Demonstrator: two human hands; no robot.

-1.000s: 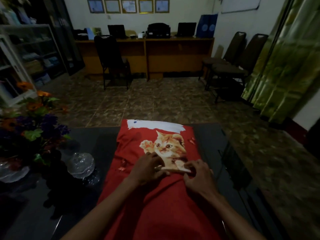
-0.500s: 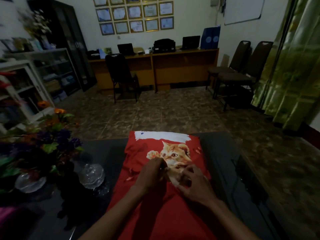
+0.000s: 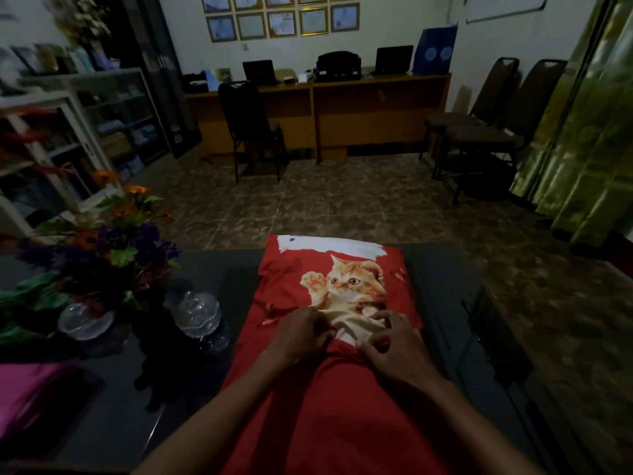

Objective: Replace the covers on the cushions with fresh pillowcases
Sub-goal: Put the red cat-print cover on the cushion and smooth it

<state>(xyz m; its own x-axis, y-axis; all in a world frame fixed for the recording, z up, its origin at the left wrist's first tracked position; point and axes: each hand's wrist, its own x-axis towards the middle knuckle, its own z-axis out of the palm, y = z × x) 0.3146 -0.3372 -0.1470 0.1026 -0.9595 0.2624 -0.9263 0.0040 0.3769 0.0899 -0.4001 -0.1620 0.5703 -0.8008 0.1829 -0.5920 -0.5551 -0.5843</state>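
Observation:
A cushion in a red cover [image 3: 337,269] printed with an orange kitten lies lengthwise on the dark table [image 3: 442,286] in front of me. Plain red cloth [image 3: 329,416] stretches from its middle toward me, and its edge sits bunched across the kitten print. My left hand [image 3: 301,334] pinches that bunched edge on the left. My right hand [image 3: 394,344] pinches it on the right with curled fingers. Both hands lie on top of the cushion, close together.
A vase of orange and purple flowers [image 3: 102,248] and two glass dishes [image 3: 200,311] stand on the table's left. Pink cloth [image 3: 27,392] lies at the near left. Beyond the table are tiled floor, a black chair [image 3: 250,128], a wooden desk and two chairs on the right.
The view has tilted up. My hands have drawn closer together and gathered the red cloth edge over the kitten's lower body.

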